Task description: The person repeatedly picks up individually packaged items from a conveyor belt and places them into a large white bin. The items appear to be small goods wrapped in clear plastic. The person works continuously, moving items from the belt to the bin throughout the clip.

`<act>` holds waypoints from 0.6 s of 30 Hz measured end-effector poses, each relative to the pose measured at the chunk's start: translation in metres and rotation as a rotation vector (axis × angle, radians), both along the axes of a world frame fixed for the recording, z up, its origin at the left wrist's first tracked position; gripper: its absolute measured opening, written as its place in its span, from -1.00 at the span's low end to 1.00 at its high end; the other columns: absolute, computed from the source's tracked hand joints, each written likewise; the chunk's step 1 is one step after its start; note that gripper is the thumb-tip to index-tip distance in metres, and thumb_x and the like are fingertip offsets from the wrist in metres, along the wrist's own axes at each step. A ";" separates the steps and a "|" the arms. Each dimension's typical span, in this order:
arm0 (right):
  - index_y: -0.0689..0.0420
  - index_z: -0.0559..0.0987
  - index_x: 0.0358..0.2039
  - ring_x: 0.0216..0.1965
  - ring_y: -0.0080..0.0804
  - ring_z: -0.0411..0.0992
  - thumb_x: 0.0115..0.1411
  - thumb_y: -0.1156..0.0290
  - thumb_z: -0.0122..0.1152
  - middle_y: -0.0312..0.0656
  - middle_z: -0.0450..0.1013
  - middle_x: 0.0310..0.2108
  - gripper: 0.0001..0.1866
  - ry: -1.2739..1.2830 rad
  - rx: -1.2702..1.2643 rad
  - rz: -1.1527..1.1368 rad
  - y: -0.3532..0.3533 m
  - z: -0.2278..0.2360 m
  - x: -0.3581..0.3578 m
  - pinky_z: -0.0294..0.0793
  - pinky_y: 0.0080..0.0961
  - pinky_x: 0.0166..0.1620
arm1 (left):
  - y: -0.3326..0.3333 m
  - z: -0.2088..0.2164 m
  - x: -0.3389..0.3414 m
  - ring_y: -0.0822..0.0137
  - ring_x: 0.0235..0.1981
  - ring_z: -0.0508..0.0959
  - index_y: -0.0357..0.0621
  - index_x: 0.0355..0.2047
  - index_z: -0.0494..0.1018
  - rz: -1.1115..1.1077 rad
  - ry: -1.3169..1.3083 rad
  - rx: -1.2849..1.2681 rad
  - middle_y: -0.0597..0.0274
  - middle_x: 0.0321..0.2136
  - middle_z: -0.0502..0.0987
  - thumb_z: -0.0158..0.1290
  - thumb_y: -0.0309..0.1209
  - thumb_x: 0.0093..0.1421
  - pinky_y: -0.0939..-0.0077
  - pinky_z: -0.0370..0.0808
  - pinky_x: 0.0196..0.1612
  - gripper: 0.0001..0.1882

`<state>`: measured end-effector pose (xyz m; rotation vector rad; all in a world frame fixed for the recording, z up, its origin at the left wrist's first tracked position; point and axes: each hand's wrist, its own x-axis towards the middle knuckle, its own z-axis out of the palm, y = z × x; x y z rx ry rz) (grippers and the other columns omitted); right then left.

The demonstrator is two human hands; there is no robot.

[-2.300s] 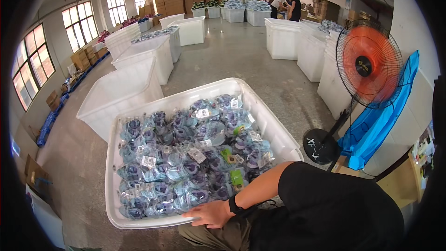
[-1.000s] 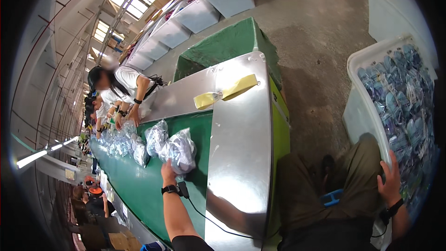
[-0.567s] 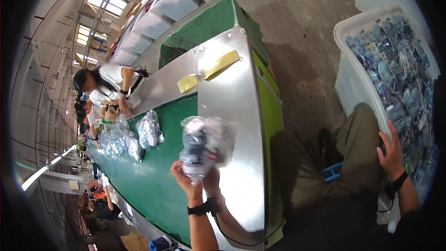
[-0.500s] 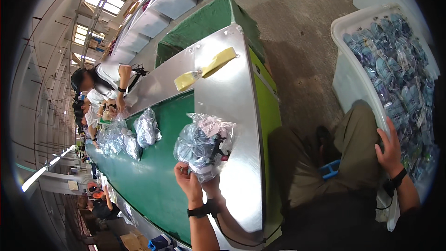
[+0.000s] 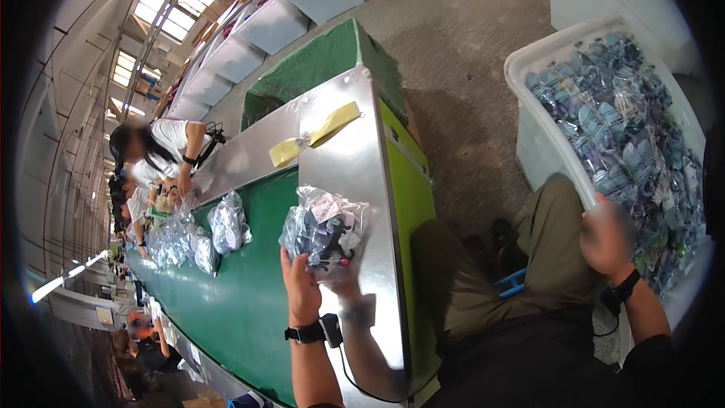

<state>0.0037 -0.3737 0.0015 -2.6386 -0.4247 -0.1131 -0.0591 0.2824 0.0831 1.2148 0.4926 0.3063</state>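
Note:
On the metal end of the table, partly over the green surface, lies a clear plastic bag point(image 5: 326, 234) of pale blue-grey items. A pale pink tag and dark hook-like pieces show through its film. My left hand point(image 5: 303, 291) is closed on the bag's near left edge, thumb and fingers at the film. At the near rim of a large white bin point(image 5: 550, 117) is my right hand point(image 5: 606, 238); it is blurred, so its fingers are unclear. Inside the bin are many clear-wrapped pairs of light blue slippers point(image 5: 638, 155).
More filled clear bags point(image 5: 228, 223) lie along the green table surface point(image 5: 249, 295). Yellow tape point(image 5: 332, 125) is stuck to the metal end. A co-worker in a white shirt point(image 5: 177, 140) handles things at the far left. Behind the table stand a green-lined container point(image 5: 302, 79) and white bins point(image 5: 276, 26).
The bag has turned slightly and sits a little closer to the yellow tape, with my left hand still at it. My right hand has shifted slightly along the bin rim. The whole view has swung.

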 end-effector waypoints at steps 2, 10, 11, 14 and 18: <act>0.23 0.59 0.14 0.50 0.28 0.17 0.11 0.48 0.41 0.17 0.14 0.51 -0.46 0.034 0.092 -0.033 0.007 0.013 0.002 0.24 0.03 0.48 | -0.016 -0.004 0.004 0.17 0.27 0.54 -0.19 0.51 0.15 -0.076 0.050 0.237 0.01 0.31 0.44 -0.04 -0.53 0.34 0.30 0.54 0.26 -0.29; 0.14 0.65 0.09 0.35 0.07 0.41 0.03 0.46 0.54 -0.02 0.47 0.23 -0.45 -0.177 0.174 0.233 0.063 0.124 0.009 0.45 -0.05 0.36 | -0.151 0.004 0.026 -0.02 0.45 0.37 -0.12 0.59 0.05 -0.264 -0.105 -0.409 0.02 0.46 0.32 -0.05 -0.46 0.22 0.00 0.34 0.49 -0.12; 0.14 0.65 0.09 0.35 0.06 0.42 0.03 0.44 0.54 -0.03 0.47 0.24 -0.45 -0.201 0.197 0.279 0.069 0.137 0.009 0.45 -0.05 0.35 | -0.170 0.007 0.030 -0.03 0.45 0.35 -0.11 0.61 0.00 -0.238 -0.076 -0.362 -0.01 0.48 0.28 -0.05 -0.48 0.20 -0.01 0.33 0.49 -0.07; 0.10 0.65 0.13 0.36 0.03 0.41 0.06 0.36 0.55 -0.06 0.46 0.26 -0.43 -0.243 0.230 0.391 0.087 0.161 0.007 0.43 -0.05 0.37 | -0.221 0.018 0.036 -0.05 0.48 0.30 -0.12 0.65 -0.12 -0.257 -0.094 -0.299 -0.09 0.53 0.17 -0.06 -0.53 0.14 0.00 0.29 0.51 0.02; 0.05 0.56 0.27 0.43 -0.01 0.32 0.16 0.25 0.49 -0.06 0.41 0.33 -0.35 -0.300 0.251 0.502 0.114 0.162 -0.005 0.30 -0.06 0.45 | -0.271 0.023 0.037 -0.02 0.48 0.29 -0.14 0.64 -0.14 -0.319 -0.111 -0.267 -0.10 0.52 0.16 -0.02 -0.54 0.17 0.02 0.27 0.51 0.02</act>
